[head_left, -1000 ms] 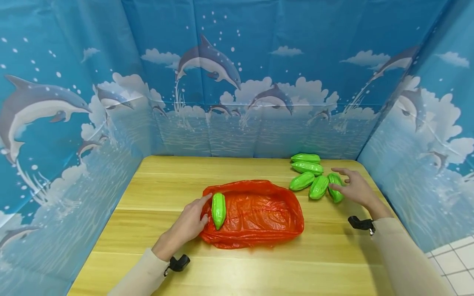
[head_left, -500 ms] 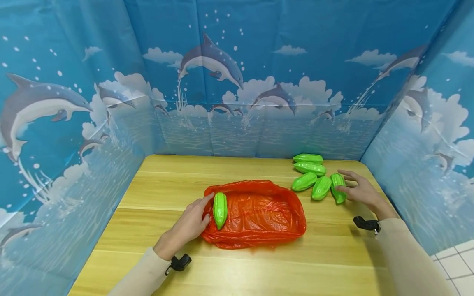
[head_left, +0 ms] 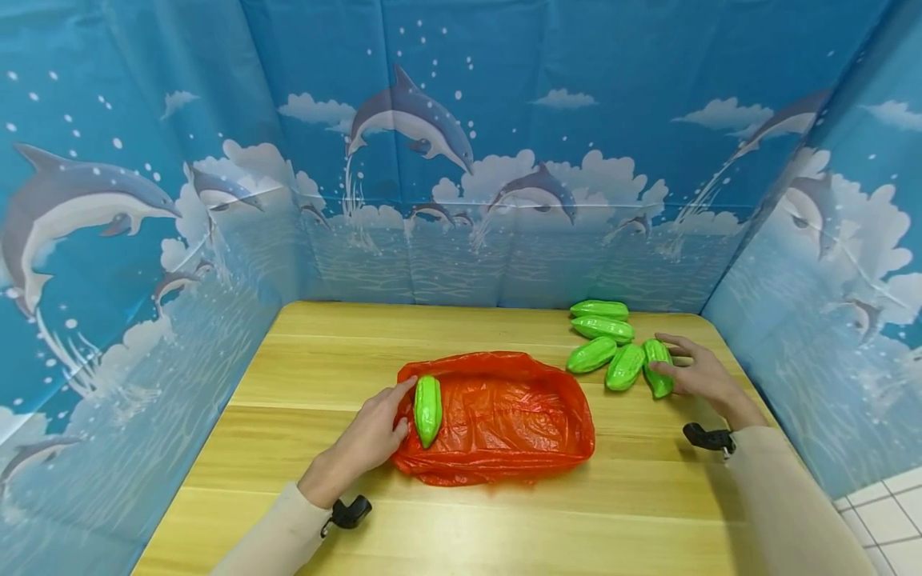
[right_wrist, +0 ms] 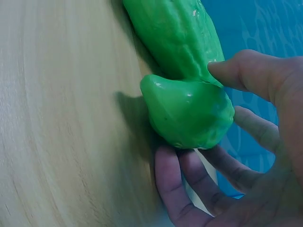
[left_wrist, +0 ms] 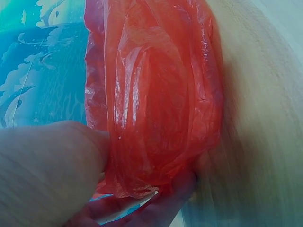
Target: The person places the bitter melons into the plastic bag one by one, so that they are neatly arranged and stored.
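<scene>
A red plastic bag (head_left: 497,412) lies spread into a tray shape on the table, with one glossy green bitter melon (head_left: 428,411) inside its left end. My left hand (head_left: 366,432) pinches the bag's left edge; the left wrist view shows the red plastic (left_wrist: 161,90) between thumb and fingers. At the right my right hand (head_left: 706,378) grips the rightmost bitter melon (head_left: 658,368). Its thumb touches the top of that bitter melon (right_wrist: 184,111) and its fingers curl round the far side. Several more bitter melons (head_left: 601,327) lie left of this hand.
The wooden table (head_left: 310,360) carries everything. A blue dolphin-print curtain (head_left: 461,256) stands along its back and sides. One neighbouring bitter melon (head_left: 625,367) lies right beside the gripped one. White floor tiles (head_left: 886,512) show at the lower right.
My right hand has come down a little, and its fingers have closed round the rightmost bitter melon. The left hand stays at the bag's edge. The view has shifted slightly.
</scene>
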Demonstrator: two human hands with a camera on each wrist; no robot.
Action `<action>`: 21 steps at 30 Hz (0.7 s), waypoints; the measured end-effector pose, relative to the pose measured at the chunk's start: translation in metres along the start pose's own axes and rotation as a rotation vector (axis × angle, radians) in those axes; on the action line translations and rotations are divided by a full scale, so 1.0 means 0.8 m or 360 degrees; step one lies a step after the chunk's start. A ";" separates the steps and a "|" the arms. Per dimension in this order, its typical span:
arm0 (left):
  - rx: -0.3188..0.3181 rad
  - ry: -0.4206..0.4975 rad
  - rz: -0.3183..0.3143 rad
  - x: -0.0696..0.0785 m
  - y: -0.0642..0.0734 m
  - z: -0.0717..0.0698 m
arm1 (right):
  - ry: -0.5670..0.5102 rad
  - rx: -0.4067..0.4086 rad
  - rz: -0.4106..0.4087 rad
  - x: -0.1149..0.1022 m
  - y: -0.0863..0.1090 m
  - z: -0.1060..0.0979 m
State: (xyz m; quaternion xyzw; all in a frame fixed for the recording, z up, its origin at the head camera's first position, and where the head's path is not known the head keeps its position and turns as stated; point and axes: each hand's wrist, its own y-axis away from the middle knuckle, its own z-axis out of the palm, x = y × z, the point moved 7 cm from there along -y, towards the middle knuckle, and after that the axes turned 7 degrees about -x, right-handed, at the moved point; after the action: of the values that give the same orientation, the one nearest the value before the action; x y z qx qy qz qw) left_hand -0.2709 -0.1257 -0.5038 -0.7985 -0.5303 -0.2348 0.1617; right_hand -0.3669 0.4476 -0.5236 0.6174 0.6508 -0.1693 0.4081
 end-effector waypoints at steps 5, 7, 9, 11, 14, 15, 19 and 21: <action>0.0002 0.0007 0.0003 0.000 -0.001 0.000 | -0.0019 -0.0007 0.0015 -0.001 0.000 0.002; 0.0001 0.0006 0.0007 0.000 -0.001 0.001 | -0.0019 0.0001 0.0012 -0.001 0.000 0.002; -0.0001 0.0007 0.0008 0.000 -0.001 0.002 | -0.0019 0.0009 0.0006 -0.001 0.000 0.001; -0.0002 0.0008 0.0008 0.000 -0.001 0.002 | -0.0022 0.0015 0.0004 0.000 0.000 0.001; -0.0002 0.0011 0.0002 -0.001 0.000 0.002 | -0.0028 0.0019 0.0005 0.000 -0.001 0.002; -0.0002 0.0012 0.0001 -0.001 -0.001 0.001 | -0.0028 0.0020 0.0008 0.001 -0.001 0.002; -0.0005 0.0011 -0.0005 -0.001 -0.001 0.001 | -0.0033 0.0023 0.0015 0.002 -0.001 0.002; -0.0008 0.0009 -0.0009 -0.001 -0.001 0.001 | -0.0033 0.0026 0.0016 0.002 -0.002 0.002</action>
State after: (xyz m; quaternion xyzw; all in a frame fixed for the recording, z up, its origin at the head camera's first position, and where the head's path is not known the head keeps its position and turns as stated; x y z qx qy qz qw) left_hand -0.2719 -0.1257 -0.5053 -0.7966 -0.5315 -0.2389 0.1605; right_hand -0.3677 0.4476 -0.5263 0.6221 0.6422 -0.1790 0.4106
